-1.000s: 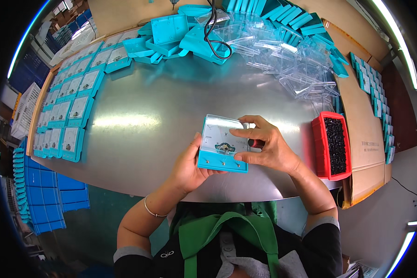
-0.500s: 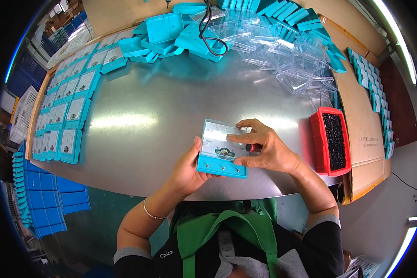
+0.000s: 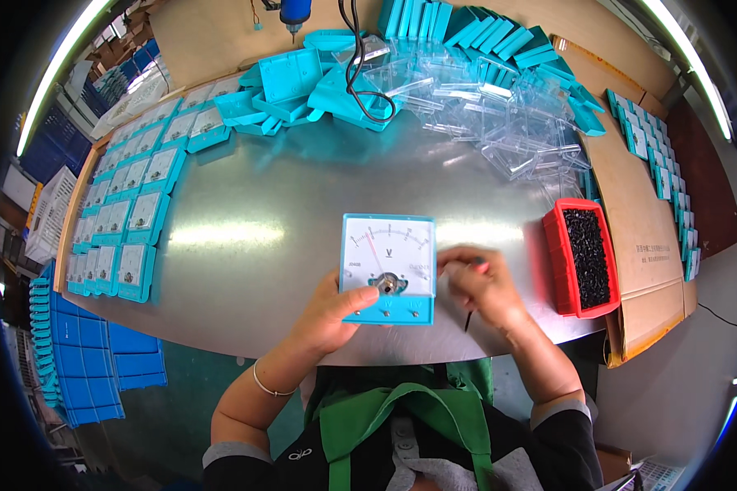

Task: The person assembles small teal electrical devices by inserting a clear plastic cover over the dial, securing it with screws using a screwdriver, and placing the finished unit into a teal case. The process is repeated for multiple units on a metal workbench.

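Observation:
A voltmeter [image 3: 389, 260] with a teal case, white dial and thin red needle faces me over the table's near edge. My left hand [image 3: 329, 315] grips its lower left side, the thumb lying on the front beside the metal movement. Whether a clear cover lies over the dial I cannot tell. Just right of the case, my right hand [image 3: 487, 290] is curled and slightly blurred by motion, apart from the meter. In it is a small screwdriver [image 3: 467, 322], its red handle end and dark shaft showing beyond the fingers.
Rows of teal meters [image 3: 143, 213] line the left side. Teal cases [image 3: 291, 74] and clear covers [image 3: 508, 123] pile up at the back. A red bin [image 3: 558, 260] of small black parts stands right, beside cardboard [image 3: 647, 262]. A blue power driver [image 3: 295, 15] hangs overhead near a black cable [image 3: 354, 65].
My right hand has come off the meter's front and moved right, with the screwdriver's shaft now pointing down. The meter has tilted to face me more squarely, and my left thumb has shifted onto its front.

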The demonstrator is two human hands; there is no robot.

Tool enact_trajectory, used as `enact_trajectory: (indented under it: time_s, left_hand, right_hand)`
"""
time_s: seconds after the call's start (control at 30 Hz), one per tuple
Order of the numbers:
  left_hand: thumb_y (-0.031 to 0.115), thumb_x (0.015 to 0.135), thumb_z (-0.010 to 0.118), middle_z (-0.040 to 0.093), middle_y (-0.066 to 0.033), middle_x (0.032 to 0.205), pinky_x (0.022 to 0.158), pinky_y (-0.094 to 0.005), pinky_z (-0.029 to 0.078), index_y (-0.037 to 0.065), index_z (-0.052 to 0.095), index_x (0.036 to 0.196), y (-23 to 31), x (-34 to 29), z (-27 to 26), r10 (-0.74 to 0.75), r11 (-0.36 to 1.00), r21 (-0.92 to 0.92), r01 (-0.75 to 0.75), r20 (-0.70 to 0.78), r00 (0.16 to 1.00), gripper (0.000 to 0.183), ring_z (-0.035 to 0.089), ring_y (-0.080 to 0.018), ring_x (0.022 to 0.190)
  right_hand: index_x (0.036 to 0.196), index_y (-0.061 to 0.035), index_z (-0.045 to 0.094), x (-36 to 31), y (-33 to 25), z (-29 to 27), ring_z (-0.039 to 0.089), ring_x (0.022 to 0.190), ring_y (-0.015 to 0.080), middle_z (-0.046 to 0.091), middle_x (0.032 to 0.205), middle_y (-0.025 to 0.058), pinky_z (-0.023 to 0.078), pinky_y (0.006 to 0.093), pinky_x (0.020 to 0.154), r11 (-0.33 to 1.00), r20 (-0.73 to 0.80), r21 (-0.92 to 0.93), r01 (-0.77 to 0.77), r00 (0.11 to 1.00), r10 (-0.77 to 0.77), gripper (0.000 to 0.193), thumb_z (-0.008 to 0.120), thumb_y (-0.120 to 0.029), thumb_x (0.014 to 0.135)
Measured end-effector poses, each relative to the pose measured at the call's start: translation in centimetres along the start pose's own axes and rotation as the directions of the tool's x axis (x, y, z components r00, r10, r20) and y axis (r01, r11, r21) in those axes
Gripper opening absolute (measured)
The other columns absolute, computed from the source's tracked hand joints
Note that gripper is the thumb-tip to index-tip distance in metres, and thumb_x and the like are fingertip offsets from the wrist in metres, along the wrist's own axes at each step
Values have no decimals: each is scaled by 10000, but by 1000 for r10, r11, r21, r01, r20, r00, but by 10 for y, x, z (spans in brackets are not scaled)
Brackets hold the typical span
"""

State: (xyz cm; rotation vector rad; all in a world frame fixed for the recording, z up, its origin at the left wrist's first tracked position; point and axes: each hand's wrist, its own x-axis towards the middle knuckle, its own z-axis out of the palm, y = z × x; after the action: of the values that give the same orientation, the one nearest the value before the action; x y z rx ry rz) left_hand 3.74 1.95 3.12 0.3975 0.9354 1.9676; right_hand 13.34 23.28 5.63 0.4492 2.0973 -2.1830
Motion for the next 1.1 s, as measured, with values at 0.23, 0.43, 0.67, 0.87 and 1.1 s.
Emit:
enact_trajectory:
  time_s: [0.23, 0.43, 0.67, 0.87, 1.1]
  left_hand:
    - [148, 828, 603, 595, -148, 1112, 717, -353, 564, -44, 422, 1263, -8, 4, 5, -3, 991, -132, 6, 23, 1000, 508, 639, -220, 922]
    - [150, 839, 592, 598, -138, 1113, 705, -332, 555, -41, 429, 1259, -8, 2, 1, -14, 986, -164, 20, 35, 999, 489, 637, -207, 919]
    - [186, 862, 620, 563, -136, 1177, 820, -347, 516, -16, 398, 1307, 6, 5, -21, -42, 999, -26, 44, 53, 998, 537, 592, -203, 1030]
    - [220, 801, 742, 334, -152, 1393, 988, -367, 398, 123, 121, 1472, 21, 28, -24, 493, 790, 457, -410, -76, 867, 920, 436, -237, 1232]
    - [169, 812, 674, 412, -72, 1183, 894, -385, 463, 181, 118, 1468, 25, 39, -62, 518, 851, 279, -446, -300, 801, 860, 523, -211, 1048]
  right_hand:
    - [915, 11, 615, 4, 22, 32, 443, 474, 43, 556, 646, 11, 296, 207, 386, 952, 139, 296, -79, 990, 39, 92, 532, -3, 877]
    - [934, 28, 608, 8, 30, 36, 413, 460, 44, 553, 650, 20, 274, 201, 376, 926, 122, 356, -126, 989, 87, 94, 567, -40, 883]
    - [908, 31, 600, 4, 6, 27, 434, 481, 63, 533, 660, 28, 319, 204, 395, 915, 163, 373, -152, 982, 96, 254, 616, -222, 890]
    - [775, 14, 549, 55, -25, 39, 532, 486, 205, 542, 652, 66, 432, 338, 458, 509, 180, -670, 540, 784, -595, 220, 687, -156, 801]
    - [1075, 36, 571, 108, -44, 62, 668, 684, 222, 612, 833, 101, 455, 330, 492, 646, 391, -488, 587, 809, -440, 413, 721, -249, 816]
